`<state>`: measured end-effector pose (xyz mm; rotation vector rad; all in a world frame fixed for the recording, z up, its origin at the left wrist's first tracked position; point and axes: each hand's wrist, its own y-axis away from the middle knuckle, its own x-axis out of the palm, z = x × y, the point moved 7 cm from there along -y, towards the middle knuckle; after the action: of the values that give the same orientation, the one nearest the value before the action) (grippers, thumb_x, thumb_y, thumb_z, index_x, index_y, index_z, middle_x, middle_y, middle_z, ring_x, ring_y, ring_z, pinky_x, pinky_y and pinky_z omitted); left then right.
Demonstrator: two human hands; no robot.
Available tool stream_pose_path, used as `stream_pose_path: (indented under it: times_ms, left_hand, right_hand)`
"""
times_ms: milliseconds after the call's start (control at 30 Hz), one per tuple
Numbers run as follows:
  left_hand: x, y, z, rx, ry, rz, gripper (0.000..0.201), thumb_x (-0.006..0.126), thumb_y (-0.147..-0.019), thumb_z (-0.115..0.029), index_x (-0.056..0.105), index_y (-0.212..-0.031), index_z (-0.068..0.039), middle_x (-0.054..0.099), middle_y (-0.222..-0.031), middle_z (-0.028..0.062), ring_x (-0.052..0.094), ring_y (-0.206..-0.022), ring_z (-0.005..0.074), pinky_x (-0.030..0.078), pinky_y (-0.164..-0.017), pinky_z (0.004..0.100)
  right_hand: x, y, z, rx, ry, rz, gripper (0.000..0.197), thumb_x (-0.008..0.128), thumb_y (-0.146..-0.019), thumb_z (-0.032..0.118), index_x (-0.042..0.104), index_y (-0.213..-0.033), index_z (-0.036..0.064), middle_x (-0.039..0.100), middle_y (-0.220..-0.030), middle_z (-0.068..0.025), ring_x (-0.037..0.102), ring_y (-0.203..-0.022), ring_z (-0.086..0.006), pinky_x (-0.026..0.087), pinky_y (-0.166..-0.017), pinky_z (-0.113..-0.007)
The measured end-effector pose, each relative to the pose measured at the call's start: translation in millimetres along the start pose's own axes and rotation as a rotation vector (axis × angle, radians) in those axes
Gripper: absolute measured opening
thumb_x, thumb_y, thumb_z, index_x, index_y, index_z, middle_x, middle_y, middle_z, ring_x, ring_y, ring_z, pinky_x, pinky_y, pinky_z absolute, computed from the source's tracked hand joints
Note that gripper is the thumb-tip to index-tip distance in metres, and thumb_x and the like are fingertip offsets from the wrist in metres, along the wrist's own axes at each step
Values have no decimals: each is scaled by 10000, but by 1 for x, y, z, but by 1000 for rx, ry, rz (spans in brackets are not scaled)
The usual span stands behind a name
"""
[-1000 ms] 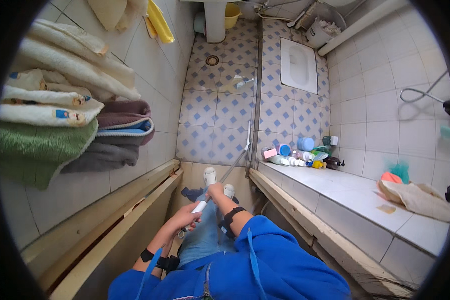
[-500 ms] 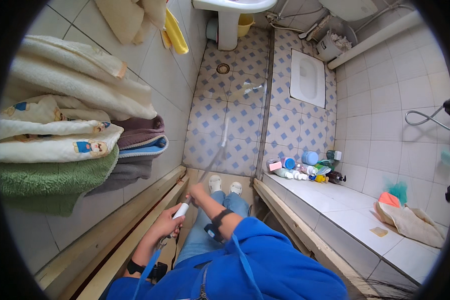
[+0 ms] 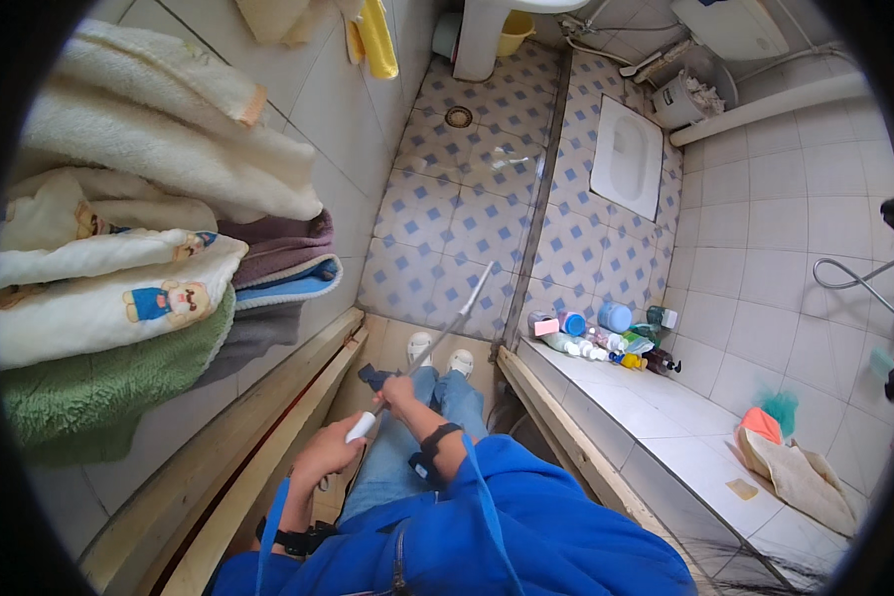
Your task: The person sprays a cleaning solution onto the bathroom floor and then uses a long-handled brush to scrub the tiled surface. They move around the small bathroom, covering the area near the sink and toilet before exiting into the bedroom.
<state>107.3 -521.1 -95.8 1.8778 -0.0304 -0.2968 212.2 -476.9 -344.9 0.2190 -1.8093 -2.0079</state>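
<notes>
A long thin grey pole (image 3: 432, 343) with a white grip (image 3: 361, 426) slants up and to the right in front of me, its pale far end over the tiled floor. My left hand (image 3: 326, 449) is closed round the white grip. Farther along, my right hand (image 3: 399, 391) wraps the shaft with closed fingers. A small dark blue piece (image 3: 373, 376) shows just left of my right hand; I cannot tell whether it belongs to the pole. Beneath the pole are my white shoes (image 3: 420, 347) at the doorway.
Towels (image 3: 169, 298) hang along the left wall. Wooden door frame (image 3: 556, 417) sides flank me. Several bottles (image 3: 616, 343) and a beige cloth (image 3: 795, 467) lie on the white ledge (image 3: 656, 417) at right. Beyond are a floor drain (image 3: 458, 117), squat toilet (image 3: 627, 159) and bin (image 3: 685, 99).
The pole's far end has swung right and toward me. Both hands still hold it. The dark blue piece now shows beside my right hand. The whole view has shifted slightly.
</notes>
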Motion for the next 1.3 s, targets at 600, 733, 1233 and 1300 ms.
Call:
stream_pose_path:
  times_ms: [600, 733, 1233, 1300]
  left_hand:
    - [-6, -38, -129, 125, 611, 252, 515, 502, -975, -134, 389, -1476, -102, 637, -883, 74, 524, -568, 83, 460, -492, 247]
    - [16, -88, -166, 60, 632, 254, 491, 439, -976, -164, 393, -1464, -120, 623, -905, 62, 506, -581, 86, 463, -500, 249]
    - [-102, 6, -188, 300, -93, -420, 475, 583, -895, -151, 527, -1358, -59, 673, -923, 221, 667, -845, 356, 519, -726, 423]
    - [-97, -8, -185, 222, 181, -235, 465, 573, -905, -148, 534, -1362, -71, 666, -861, 152, 649, -729, 240, 511, -616, 359]
  right_hand:
    - [-81, -33, 141, -125, -152, -250, 493, 334, -1044, 396, 512, -983, -59, 579, -681, -188, 583, -493, -305, 498, -426, -446]
    - [-147, -101, 165, -38, -167, -221, 230, 356, -949, 81, 541, -965, -54, 592, -643, -174, 609, -494, -301, 458, -398, -440]
    - [42, 8, 228, -14, -147, 60, 177, 373, -953, 87, 477, -1053, -15, 533, -771, -146, 541, -553, -236, 519, -477, -390]
    - [15, 8, 245, -79, -154, 25, 170, 378, -946, 76, 484, -1040, -18, 539, -780, -156, 552, -560, -254, 514, -474, -390]
